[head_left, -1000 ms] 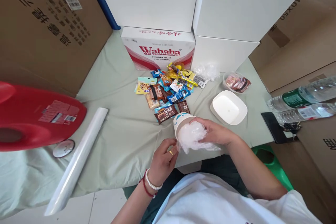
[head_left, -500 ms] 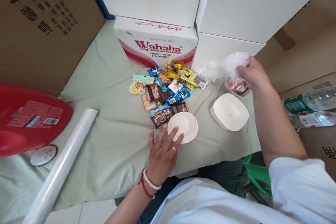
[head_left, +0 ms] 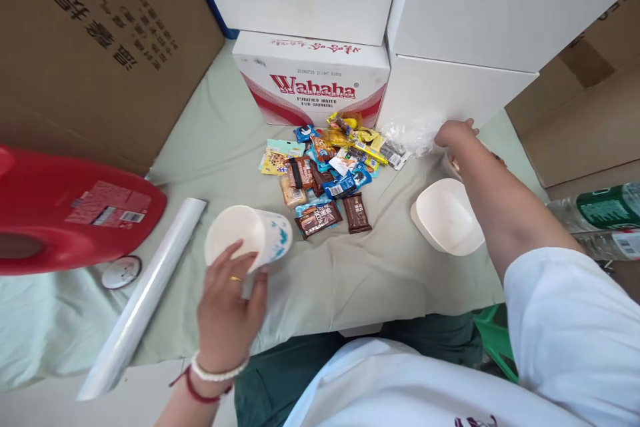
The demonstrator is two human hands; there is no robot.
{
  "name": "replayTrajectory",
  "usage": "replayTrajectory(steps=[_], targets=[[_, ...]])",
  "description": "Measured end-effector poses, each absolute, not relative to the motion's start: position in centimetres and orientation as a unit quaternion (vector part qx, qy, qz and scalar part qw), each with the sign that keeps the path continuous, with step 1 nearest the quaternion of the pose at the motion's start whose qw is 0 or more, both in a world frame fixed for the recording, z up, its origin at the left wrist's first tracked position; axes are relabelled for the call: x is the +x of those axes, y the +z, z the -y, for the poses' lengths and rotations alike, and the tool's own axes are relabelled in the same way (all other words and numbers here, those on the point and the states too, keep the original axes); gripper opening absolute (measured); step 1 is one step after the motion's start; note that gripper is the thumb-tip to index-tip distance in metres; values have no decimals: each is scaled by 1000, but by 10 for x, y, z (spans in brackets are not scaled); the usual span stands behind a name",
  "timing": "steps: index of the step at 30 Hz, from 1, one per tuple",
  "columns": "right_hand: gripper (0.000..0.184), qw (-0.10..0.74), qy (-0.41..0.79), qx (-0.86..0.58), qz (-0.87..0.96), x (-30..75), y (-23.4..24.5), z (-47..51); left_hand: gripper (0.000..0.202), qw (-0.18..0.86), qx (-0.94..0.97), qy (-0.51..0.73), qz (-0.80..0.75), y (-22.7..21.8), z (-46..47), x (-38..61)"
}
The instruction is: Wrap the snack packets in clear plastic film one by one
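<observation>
My left hand is closed on a tilted white paper cup with a blue pattern, fingers over the rim and thumb along the outside. My right hand reaches to the back right, beside a bunch of clear plastic film. Its fingers are mostly hidden, so I cannot tell whether they grip anything. Under that forearm is a container, largely covered. Closer to me stands a white squarish bowl. Packaged snacks lie in a heap mid-table, with a brown-wrapped bar at its front edge.
Behind the snacks stands a Wahaha carton against white boxes. On the left are a large cardboard box, a red jug, a round lid and a plastic film roll. Plastic bottles lie at right.
My left hand has taken hold of the paper cup and moved it left, tilting it and uncovering the brown bar. The white plastic wad no longer shows in my right hand, which stays at the back right.
</observation>
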State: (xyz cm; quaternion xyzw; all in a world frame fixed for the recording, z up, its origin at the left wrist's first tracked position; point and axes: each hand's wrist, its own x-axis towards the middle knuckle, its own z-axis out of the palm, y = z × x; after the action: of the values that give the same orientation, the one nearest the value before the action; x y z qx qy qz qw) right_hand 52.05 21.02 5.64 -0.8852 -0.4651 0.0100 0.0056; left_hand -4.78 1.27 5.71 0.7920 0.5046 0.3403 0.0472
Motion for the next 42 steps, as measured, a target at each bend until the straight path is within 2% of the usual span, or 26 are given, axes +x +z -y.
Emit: replayTrajectory(steps=[2,4,8,12,14,16,19,21,25,28,31,33,34,36,37,39,42], targets=[[54,2,29,-909,415,521,68,-210,14,12,768,337,-545,54,-37,-73],[55,24,-5,-909,417,512,84,-205,16,-11,749,340,-569,48,-66,-95],[48,75,-68,-790,604,470,101,-185,25,9,741,304,-599,34,-111,-119],[38,6,-30,-652,757,428,91,-179,26,16,753,250,-609,29,-124,-125],[31,-18,-30,-656,754,415,85,-180,28,2,749,242,-617,35,-122,-127],[30,-2,-43,-674,737,407,84,-176,41,-31,747,256,-613,45,-113,-126],[28,80,-63,-694,713,399,94,-156,61,-102,759,308,-564,58,-85,-114],[21,157,-36,-700,695,395,103,-132,58,-104,771,340,-528,60,-57,-99],[8,338,153,-680,632,393,113,-77,49,-42,758,392,-519,45,-6,-72],[19,406,341,-612,587,383,107,-39,51,-39,734,403,-545,37,1,-63],[21,347,462,-542,611,356,93,-5,60,-46,720,396,-567,44,-26,-64],[18,275,461,-514,670,334,85,14,67,-25,730,344,-590,55,-55,-68],[23,242,444,-502,702,324,83,22,67,-8,731,305,-610,60,-71,-71],[46,200,403,-487,748,310,83,37,55,34,734,196,-649,68,-97,-76],[52,197,387,-485,759,306,86,44,46,47,726,147,-670,71,-107,-78],[46,221,364,-487,763,306,96,59,42,50,723,94,-683,76,-115,-76],[30,317,304,-519,733,315,114,86,35,18,768,164,-619,84,-91,-53]])
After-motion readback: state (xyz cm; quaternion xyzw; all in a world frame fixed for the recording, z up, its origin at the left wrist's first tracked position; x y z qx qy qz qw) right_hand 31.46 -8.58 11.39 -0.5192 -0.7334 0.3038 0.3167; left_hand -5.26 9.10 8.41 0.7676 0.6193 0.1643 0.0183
